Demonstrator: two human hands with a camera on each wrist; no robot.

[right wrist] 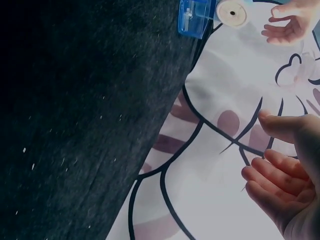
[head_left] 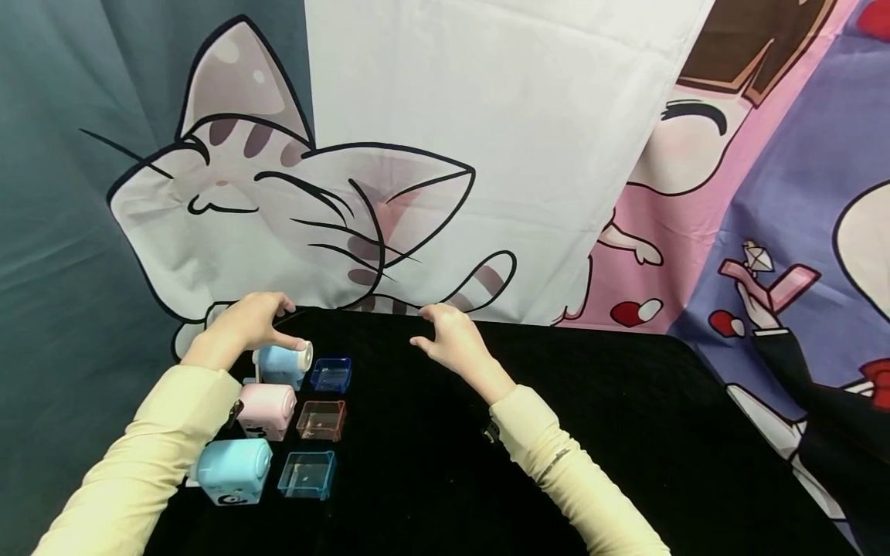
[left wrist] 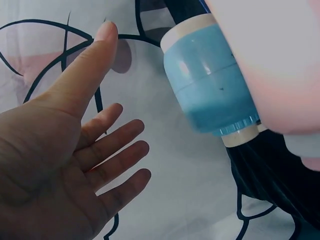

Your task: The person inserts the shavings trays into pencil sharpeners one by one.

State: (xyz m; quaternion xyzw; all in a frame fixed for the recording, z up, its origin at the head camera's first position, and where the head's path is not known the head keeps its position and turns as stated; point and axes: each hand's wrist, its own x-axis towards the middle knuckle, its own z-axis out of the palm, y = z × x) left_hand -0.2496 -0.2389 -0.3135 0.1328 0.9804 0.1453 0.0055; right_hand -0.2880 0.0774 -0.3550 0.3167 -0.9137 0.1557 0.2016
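My left hand (head_left: 252, 323) is over the far end of a row of three pencil sharpeners, its thumb overlapping the light blue sharpener (head_left: 280, 364) in the head view. In the left wrist view the left hand (left wrist: 65, 145) has spread fingers and holds nothing; that blue sharpener (left wrist: 210, 80) sits apart from it. Nearer stand a pink sharpener (head_left: 267, 411) and a turquoise sharpener (head_left: 232, 471). To the right, my right hand (head_left: 455, 344) hovers near the table's far edge with loosely bent fingers around nothing. Its palm and fingers (right wrist: 272, 187) show bare in the right wrist view.
Beside the sharpeners lie three see-through drawers: dark blue (head_left: 331, 375), reddish (head_left: 321, 422) and turquoise (head_left: 307, 475). The black cloth-covered table (head_left: 431, 463) ends at a hanging cloth (head_left: 514, 116) printed with a cartoon cat.
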